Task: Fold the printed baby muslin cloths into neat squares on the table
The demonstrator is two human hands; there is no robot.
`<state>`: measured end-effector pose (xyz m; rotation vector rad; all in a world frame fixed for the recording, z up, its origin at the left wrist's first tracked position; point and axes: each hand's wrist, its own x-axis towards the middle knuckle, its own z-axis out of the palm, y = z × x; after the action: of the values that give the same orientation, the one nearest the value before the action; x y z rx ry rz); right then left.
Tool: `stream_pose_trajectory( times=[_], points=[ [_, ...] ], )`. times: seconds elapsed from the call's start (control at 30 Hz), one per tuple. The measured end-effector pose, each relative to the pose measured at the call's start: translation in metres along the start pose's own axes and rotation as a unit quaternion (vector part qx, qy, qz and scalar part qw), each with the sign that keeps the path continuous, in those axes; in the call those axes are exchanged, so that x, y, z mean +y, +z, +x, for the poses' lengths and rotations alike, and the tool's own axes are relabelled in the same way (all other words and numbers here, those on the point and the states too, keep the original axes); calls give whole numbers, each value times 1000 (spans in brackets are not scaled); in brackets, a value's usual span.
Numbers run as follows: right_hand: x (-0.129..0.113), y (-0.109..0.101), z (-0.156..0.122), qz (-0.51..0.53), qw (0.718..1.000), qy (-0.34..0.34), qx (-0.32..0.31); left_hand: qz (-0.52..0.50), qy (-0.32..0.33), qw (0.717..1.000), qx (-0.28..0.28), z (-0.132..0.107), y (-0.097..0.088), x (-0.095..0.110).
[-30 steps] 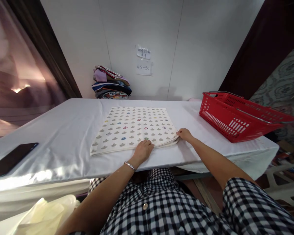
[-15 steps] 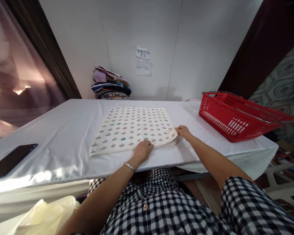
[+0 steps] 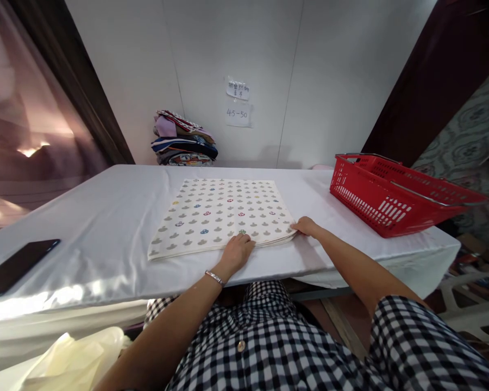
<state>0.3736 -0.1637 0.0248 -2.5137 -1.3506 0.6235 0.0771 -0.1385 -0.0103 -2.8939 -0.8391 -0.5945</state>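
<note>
A folded cream cloth (image 3: 224, 209) printed with rows of grey cloud-like shapes and a few coloured ones lies flat on the white-covered table. At its front edge, right of the middle, my left hand (image 3: 237, 251) rests with the fingers lying on the cloth; its thumb side touches the edge. My right hand (image 3: 306, 226) pinches the near right corner between thumb and fingers. Several layers show along the front edge by that corner, which now sits nearly flat.
A red plastic basket (image 3: 391, 201) with metal handles stands on the table's right side. A dark phone (image 3: 18, 267) lies at the left front. Folded fabrics (image 3: 185, 141) are piled at the back against the wall. Pale yellow material (image 3: 77, 358) sits below the table, lower left.
My right hand has moved slightly down toward me, and the raised, curled corner of the cloth has come down flatter. My left hand has stayed in place.
</note>
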Motion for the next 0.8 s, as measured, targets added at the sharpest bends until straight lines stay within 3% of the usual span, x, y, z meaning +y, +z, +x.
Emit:
stream_pose_trajectory(
  times=[0.57, 0.8],
  points=[
    [-7, -10, -2, -17, 999, -30, -2, 0, -8, 1000, -15, 1, -5, 2],
    [-8, -5, 0, 36, 999, -11, -24, 13, -3, 1000, -10, 1, -2, 2]
  ],
)
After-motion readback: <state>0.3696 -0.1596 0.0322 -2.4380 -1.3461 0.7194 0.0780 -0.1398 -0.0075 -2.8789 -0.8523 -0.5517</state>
